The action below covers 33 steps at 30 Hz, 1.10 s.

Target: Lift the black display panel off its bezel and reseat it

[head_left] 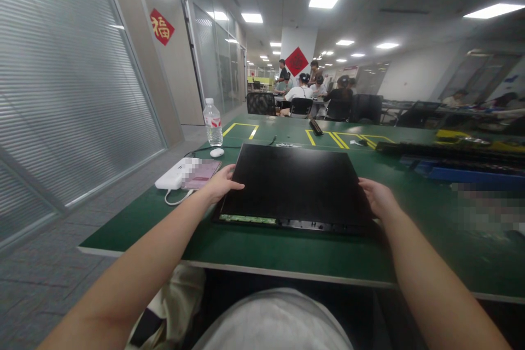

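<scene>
Pinching the edges of the panel (295, 186), left hand (221, 183) at nine o'clock, right hand (379, 198) at three, both part-closed. It lies on the table (123, 229) at twelve. Uneven lifting could crack it; a knock could damage the bare board (248, 220) at seven.

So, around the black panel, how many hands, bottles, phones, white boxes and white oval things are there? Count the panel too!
Hands: 2 (left hand, right hand)
Black panel: 1
Bottle: 1
Phone: 1
White box: 1
White oval thing: 1
Total: 7
</scene>
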Available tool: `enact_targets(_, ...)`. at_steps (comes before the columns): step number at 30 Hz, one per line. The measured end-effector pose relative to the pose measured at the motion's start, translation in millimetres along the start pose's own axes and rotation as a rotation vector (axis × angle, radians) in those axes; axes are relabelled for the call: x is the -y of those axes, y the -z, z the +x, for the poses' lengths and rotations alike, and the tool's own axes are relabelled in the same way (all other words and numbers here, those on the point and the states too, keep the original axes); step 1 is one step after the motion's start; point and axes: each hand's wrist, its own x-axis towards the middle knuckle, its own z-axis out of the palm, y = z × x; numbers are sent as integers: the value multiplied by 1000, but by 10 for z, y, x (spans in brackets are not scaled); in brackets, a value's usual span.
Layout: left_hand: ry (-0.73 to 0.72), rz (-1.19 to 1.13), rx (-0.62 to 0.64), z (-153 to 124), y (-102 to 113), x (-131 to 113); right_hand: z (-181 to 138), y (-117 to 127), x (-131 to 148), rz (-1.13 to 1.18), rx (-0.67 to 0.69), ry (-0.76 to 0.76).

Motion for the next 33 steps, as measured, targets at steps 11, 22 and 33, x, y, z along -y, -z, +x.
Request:
enact_targets(11, 7, 6, 5, -4, 17, -3, -61, -29, 17, -6, -21, 18)
enact_targets(22, -5, 5, 6, 27, 29, 23, -49, -33, 7, -28, 0, 56)
enact_targets(33, 10, 26, 30, 36, 41, 30, -22, -21, -13, -46, -32, 50)
